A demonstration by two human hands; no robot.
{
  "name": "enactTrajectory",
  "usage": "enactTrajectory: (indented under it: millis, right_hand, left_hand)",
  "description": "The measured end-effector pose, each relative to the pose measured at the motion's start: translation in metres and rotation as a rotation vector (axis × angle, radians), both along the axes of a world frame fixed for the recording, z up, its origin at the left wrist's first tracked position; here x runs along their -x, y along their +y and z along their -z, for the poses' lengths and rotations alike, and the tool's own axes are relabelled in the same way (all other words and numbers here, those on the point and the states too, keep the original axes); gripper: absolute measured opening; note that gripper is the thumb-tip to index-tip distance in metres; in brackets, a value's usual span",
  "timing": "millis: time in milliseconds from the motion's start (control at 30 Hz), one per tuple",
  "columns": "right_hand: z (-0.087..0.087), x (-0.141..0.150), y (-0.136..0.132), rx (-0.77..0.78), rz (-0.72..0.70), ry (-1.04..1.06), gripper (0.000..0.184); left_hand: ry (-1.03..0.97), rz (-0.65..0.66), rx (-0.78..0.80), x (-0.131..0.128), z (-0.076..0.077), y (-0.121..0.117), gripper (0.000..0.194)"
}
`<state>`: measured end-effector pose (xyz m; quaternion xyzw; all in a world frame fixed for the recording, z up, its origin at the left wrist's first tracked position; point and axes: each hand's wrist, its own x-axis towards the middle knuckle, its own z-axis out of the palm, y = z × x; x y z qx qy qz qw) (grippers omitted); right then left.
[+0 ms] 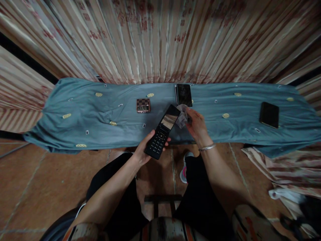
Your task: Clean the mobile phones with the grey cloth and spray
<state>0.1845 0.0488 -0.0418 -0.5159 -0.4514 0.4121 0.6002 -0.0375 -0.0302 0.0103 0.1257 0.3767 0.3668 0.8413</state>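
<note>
An unfolded black flip phone lies tilted in my left hand, whose fingers wrap round its keypad half. Its screen half points up and to the right. My right hand, with a silver bangle at the wrist, pinches a crumpled, see-through grey cloth or plastic piece beside the phone's upper end. Whether that piece touches the screen, I cannot tell. Just beyond my right hand lies a black flat device on top of something pale-edged.
The narrow table wears a blue-green cloth with yellow patterns. A small checkered case sits left of the phone, and a black wallet-like item lies far right. Pleated curtains hang behind; tiled floor shows below.
</note>
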Motion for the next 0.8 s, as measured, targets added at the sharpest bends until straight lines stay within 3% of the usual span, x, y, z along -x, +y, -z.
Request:
enactTrajectory:
  millis: [67,133,267,400,633,800]
  right_hand:
    - [-0.005,0.002,-0.001,-0.020,0.070,0.006,0.036]
    - [-0.010,0.007,-0.005,-0.090,0.104,-0.125,0.037]
    - [-0.019,0.022,-0.018,-0.301,-0.042,-0.632,0.038]
    - [-0.024,0.037,-0.028,-0.378,-0.162,-0.889,0.048]
    - [-0.026,0.063,-0.047,-0.395,-0.378,-0.962,0.061]
    - [-0.025,0.068,-0.054,-0.399,-0.417,-0.917,0.059]
  left_hand:
    - [0.004,-0.025,0.010,0.000,0.001,0.000,0.049]
    - [0.009,-0.033,0.005,0.000,0.002,-0.001,0.049]
    - [0.004,-0.019,-0.023,0.001,0.006,-0.003,0.047]
    - [0.012,-0.026,-0.052,0.002,0.007,-0.003,0.045]
    - [0.039,-0.136,-0.061,0.008,0.006,0.003,0.040]
    - [0.051,-0.168,-0.043,0.013,0.005,0.008,0.043]
